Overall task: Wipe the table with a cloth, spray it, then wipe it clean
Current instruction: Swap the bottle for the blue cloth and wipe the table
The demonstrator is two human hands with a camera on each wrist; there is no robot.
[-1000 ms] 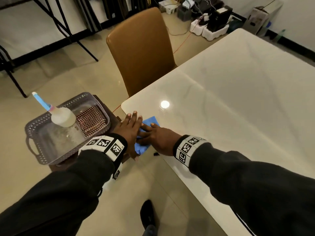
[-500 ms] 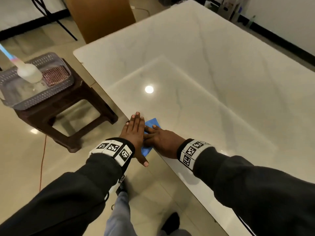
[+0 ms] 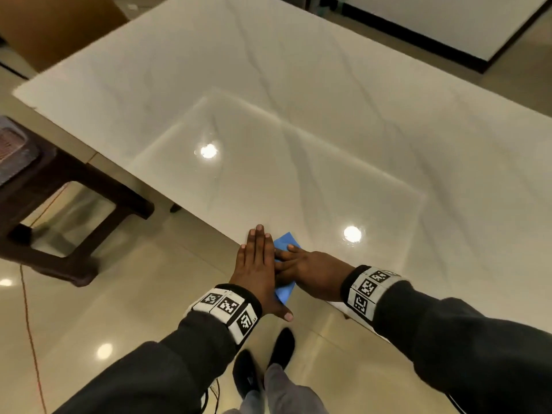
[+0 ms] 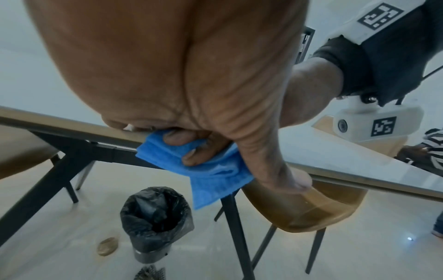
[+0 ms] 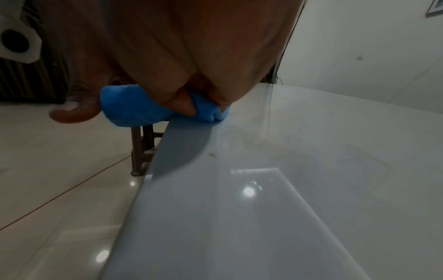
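Blue cloth (image 3: pixel 285 245) at the near edge of the white marble-look table (image 3: pixel 298 115), partly on the top and partly draped over the rim. Seen from the left wrist, a loose corner of the cloth (image 4: pixel 215 180) hanging below the table (image 4: pixel 59 125) edge.

Left grip (image 3: pixel 257 264) released and flat, fingers straight and together, pressed down over the cloth and over the fingers of the other hand; thumb splayed off the edge toward the floor. From the left wrist view, palm of the left grip (image 4: pixel 167 66) filling the upper frame, thumb reaching past the rim.

Right grip (image 3: pixel 310 273) also released, laid on the cloth from the right, fingertips tucked under the left hand. From the right wrist view, right grip (image 5: pixel 191 47) bearing on the bunched cloth (image 5: pixel 134 106) just at the rim of the table (image 5: pixel 287 189), thumb beside the cloth and off the edge. Hard to tell from that view how far the fingers bend.

Marker-printed bands on both wrists, dark sleeves behind.

To the left, well apart from the hands: dark wooden stool (image 3: pixel 74 204) carrying a blurred grey basket (image 3: pixel 15 147). Orange cable (image 3: pixel 30 324) across the glossy tiled floor. Under the table: waste bin (image 4: pixel 155 217) with a black liner, and a tan chair (image 4: pixel 307 212) just beside it. Black shoes (image 3: pixel 283 348) below the hands.
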